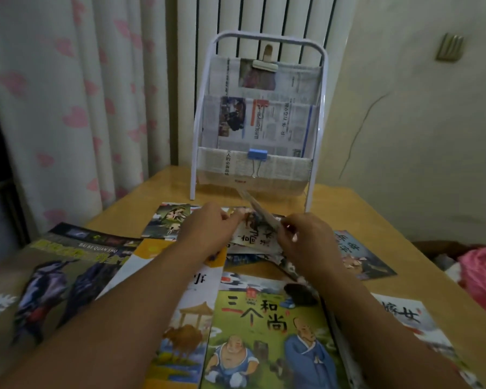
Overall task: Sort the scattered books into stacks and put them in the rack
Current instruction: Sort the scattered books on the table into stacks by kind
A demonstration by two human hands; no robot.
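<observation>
Gathering small books (pixel 257 234) before the rack (pixel 257 119): both hands, left (pixel 208 231) and right (pixel 306 240), are pinching them; stacking squarely comes next.

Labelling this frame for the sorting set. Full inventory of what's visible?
rack: 1, white frame, pockets lined with newspaper, far end of table
binder clip: 1, blue, on the rack's front pocket
wooden clip: 1, pale, on the rack's top pocket
table: 1, yellow-brown wood
bird book: 1, dark cover, near left
monks book: 1, green cover, near centre
yellow book: 1, partly under the monks book
thin booklets: several, mixed colours, scattered mid-table and right; exact count unclear
curtain: 1, white with pink hearts, left
radiator: 1, white, behind the rack
pink cloth: 1, right edge
left hand: grips a booklet
right hand: grips a booklet
</observation>
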